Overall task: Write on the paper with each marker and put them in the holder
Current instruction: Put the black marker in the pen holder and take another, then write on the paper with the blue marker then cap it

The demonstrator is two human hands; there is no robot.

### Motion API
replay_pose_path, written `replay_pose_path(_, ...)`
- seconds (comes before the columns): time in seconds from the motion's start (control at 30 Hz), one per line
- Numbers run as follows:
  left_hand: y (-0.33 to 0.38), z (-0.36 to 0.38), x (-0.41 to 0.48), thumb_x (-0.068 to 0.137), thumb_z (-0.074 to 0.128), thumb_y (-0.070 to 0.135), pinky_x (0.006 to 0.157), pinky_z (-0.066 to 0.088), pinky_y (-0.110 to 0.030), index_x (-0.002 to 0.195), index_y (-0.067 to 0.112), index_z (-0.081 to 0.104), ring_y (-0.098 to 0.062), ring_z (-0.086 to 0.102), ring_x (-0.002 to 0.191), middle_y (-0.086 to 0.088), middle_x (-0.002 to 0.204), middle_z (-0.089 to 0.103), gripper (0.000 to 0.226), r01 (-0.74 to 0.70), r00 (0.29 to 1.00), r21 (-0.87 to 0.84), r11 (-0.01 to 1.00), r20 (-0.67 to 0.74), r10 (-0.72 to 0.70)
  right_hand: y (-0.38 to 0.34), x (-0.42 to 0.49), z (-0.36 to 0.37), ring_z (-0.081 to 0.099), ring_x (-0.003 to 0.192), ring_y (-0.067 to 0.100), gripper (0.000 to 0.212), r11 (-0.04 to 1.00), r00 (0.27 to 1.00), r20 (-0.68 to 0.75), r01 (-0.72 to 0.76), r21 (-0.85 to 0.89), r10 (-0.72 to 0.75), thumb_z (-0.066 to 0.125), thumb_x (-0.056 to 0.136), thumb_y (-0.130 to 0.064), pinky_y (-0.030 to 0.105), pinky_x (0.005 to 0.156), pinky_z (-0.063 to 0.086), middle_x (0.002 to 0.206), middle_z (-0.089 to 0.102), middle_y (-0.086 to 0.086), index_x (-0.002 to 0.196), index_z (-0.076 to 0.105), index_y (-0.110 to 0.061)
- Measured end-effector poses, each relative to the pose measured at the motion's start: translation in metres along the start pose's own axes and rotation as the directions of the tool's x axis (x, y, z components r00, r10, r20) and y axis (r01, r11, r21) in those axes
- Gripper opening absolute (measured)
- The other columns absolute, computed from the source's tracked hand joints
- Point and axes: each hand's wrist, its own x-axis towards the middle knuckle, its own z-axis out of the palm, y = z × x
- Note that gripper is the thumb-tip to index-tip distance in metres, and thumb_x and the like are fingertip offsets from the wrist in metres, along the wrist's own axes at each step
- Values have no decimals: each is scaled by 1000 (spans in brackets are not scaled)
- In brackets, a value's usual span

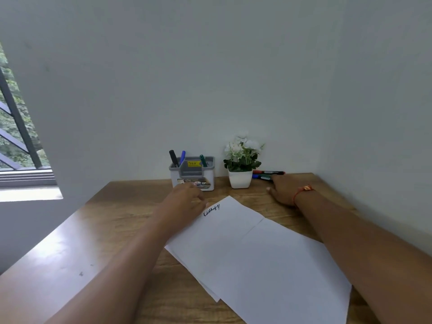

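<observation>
Wooden and pale brown, the bench (121,206) carried a loose stack of white paper (268,265) lying askew in front of the person, with a short line of black handwriting (211,210) near its far corner. The left hand (187,197) rested on the far left edge of the paper just before the grey and white marker holder (194,176), its fingers relaxed and grasping nothing. A black marker (173,157), a blue marker (182,156) and a green marker (203,160) stood in the holder. To its right sat a white potted plant (242,160) with white flowers. Behind the pot a red marker (268,172) and two darker markers (263,177) lay on the bench by the wall. The right hand (281,191), an orange thread bracelet (304,190) at its wrist, lay palm down with fingers reaching the darker markers; whether it gripped one could not be told.
</observation>
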Motion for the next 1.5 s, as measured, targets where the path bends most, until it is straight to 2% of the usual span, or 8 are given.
replay_pose_path(0.3,-1,-1,1,93,63,32,86,40,-27,102,23,72,-17,54,108,4,112,62,16,17,1000,-20,1000,9,-16,0,0,-1,54,117,29,40,987,991,-108,-88,-135,73,49,102,-36,36,94,47,129,58,12,133,59,-14)
replay_pose_path(0.5,1,-2,-1,93,63,33,82,36,-24,100,22,72,-15,54,104,8,106,59,16,13,1000,-32,999,9,-13,4,-15,-9,56,86,19,31,996,993,-73,-94,-1,93,57,98,-38,30,72,49,109,67,7,116,63,-14)
replay_pose_path(0.63,3,-4,0,93,63,36,80,34,-23,102,22,72,-10,50,99,10,103,57,19,26,1000,-56,998,13,-25,2,-33,-30,59,88,20,16,970,972,-228,1,243,56,67,91,-30,31,75,50,102,68,7,99,70,-16)
replay_pose_path(0.87,11,-7,-2,95,62,35,81,39,-23,107,20,71,-11,53,99,9,102,58,21,7,1000,-96,995,-14,-9,-34,-61,-59,64,72,11,18,507,906,-404,292,811,124,66,97,-32,14,70,52,77,68,0,88,69,-18)
replay_pose_path(1.0,22,-10,-6,96,59,38,83,48,-29,104,18,70,-12,59,95,6,98,65,25,5,999,-159,987,-44,-12,-71,-66,-62,60,65,18,22,-224,973,-190,216,950,133,43,106,-11,32,65,52,74,60,6,89,56,-9)
replay_pose_path(1.1,31,-11,-8,96,55,45,76,49,-28,95,22,67,-7,59,88,7,91,65,26,-7,1000,-220,975,-22,2,-91,-75,-57,36,51,12,31,-547,999,-37,48,836,32,41,106,-28,28,54,31,63,40,1,79,51,-14)
replay_pose_path(1.2,36,-7,-8,95,53,50,68,42,-18,88,32,61,4,56,81,17,84,60,22,-44,997,-229,972,45,56,-97,-77,-50,26,45,13,54,-672,997,56,-81,736,-59,39,101,-57,27,49,26,52,30,-1,65,46,-17)
replay_pose_path(1.5,52,10,-10,87,65,53,67,43,-10,103,26,69,4,59,85,16,91,67,31,-105,982,-250,963,128,140,-102,-77,-35,19,35,12,44,-774,991,121,-120,621,-57,35,95,-34,21,42,20,44,22,-4,53,35,-19)
